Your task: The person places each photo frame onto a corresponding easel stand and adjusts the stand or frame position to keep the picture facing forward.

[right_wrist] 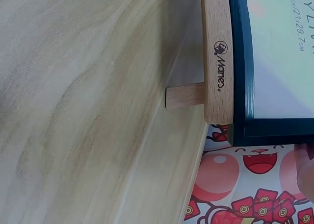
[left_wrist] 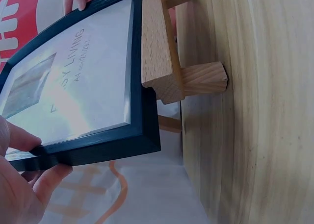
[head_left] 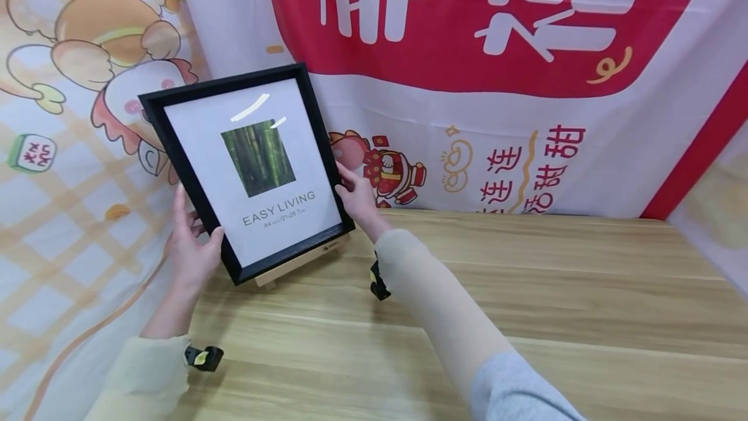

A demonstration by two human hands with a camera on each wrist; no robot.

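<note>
A black picture frame [head_left: 323, 125] with a bamboo picture and the words "EASY LIVING" leans back on a small wooden easel [head_left: 304, 260]. Its lower edge sits at the easel's ledge [left_wrist: 158, 42], which bears a "Maries" mark in the right wrist view. My left hand [head_left: 195, 249] grips the frame's left side, thumb on the front and fingers behind. On the opposite side, my right hand [head_left: 359, 200] holds the right edge low down. Only a bit of that hand's fingers [right_wrist: 305, 172] shows in the right wrist view. The easel's feet [left_wrist: 206, 78] stand on the table.
The wood-grain table [head_left: 526, 291] spreads to the right and front. Behind it hangs a red and white printed cloth [head_left: 444, 122], and a cartoon-printed cloth [head_left: 70, 213] hangs close on the left. Each wrist wears a black strap device [head_left: 204, 357].
</note>
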